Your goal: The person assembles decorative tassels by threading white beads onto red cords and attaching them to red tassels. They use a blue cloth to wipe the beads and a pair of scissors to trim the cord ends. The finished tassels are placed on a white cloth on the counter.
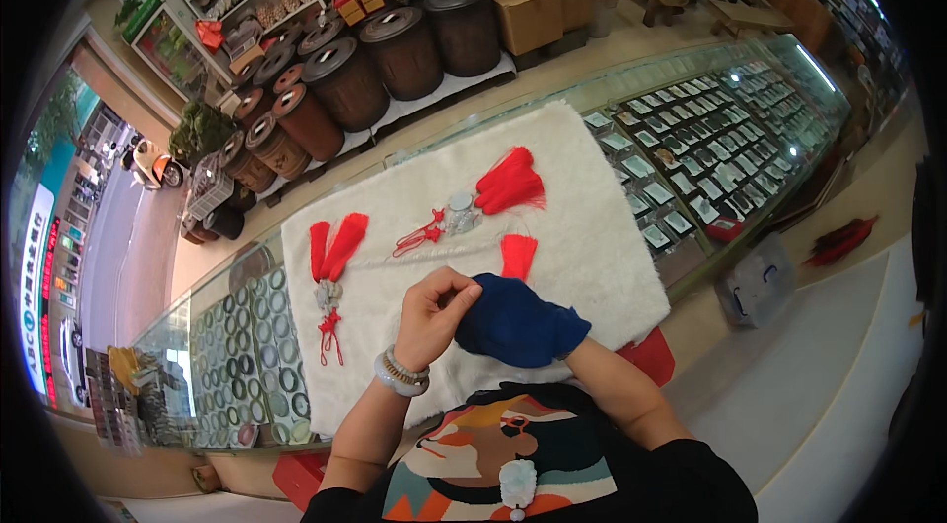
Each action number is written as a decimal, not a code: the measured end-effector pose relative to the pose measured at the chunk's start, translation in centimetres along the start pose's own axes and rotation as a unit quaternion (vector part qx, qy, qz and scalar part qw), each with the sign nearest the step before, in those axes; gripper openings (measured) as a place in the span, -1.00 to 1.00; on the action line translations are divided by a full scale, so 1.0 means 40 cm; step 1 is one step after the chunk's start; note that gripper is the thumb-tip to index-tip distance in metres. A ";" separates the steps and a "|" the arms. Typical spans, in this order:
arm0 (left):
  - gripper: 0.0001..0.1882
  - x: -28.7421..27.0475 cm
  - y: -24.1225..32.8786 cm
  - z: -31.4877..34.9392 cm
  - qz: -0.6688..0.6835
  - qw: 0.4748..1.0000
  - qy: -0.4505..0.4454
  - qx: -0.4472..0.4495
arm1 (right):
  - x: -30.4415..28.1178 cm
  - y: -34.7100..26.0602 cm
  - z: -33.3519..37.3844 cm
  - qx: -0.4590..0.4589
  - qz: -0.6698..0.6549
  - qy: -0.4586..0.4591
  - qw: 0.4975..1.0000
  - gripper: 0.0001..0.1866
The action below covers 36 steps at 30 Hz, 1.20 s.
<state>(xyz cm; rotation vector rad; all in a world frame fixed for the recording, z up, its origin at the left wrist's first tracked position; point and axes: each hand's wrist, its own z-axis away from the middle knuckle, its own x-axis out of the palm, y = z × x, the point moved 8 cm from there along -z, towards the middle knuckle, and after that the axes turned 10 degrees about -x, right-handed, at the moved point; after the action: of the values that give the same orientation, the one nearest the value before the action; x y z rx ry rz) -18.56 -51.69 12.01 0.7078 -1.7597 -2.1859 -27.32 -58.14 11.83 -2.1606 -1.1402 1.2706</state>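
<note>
One blue cloth at left hand

I register a dark blue cloth and bright red tassels. I read the mat as plain white.

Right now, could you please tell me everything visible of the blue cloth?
The blue cloth is dark, soft-looking fabric, lightly wrinkled, with an uneven edge near the right forearm. It covers the right hand like a loose mitt; whether it is a sewn glove, I cannot tell. It is over the white fluffy mat, a red tassel just beyond. The left hand meets its upper left edge.
</note>
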 end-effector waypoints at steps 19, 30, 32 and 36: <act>-0.81 -0.058 -0.120 -0.054 0.489 0.861 -0.024 -0.140 | 0.046 0.156 0.029 0.217 -0.205 0.028 0.954 -0.63; -0.84 -0.033 -0.188 -0.026 0.566 0.807 -0.041 -0.160 | 0.086 0.124 0.059 0.261 -0.459 0.111 0.842 -0.76; -0.84 -0.035 -0.198 -0.023 0.571 0.804 -0.040 -0.165 | 0.056 0.093 0.042 0.156 -0.257 0.056 0.952 -0.76; -0.84 -0.028 -0.209 -0.017 0.587 0.791 -0.044 -0.167 | 0.089 0.113 0.051 0.221 -0.310 0.026 0.924 -0.83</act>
<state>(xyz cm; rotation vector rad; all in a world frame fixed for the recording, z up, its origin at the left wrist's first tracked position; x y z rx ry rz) -16.34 -49.71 4.08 -0.5115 -1.1817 -1.4939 -26.08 -58.13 5.83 -1.3423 -1.2305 1.0370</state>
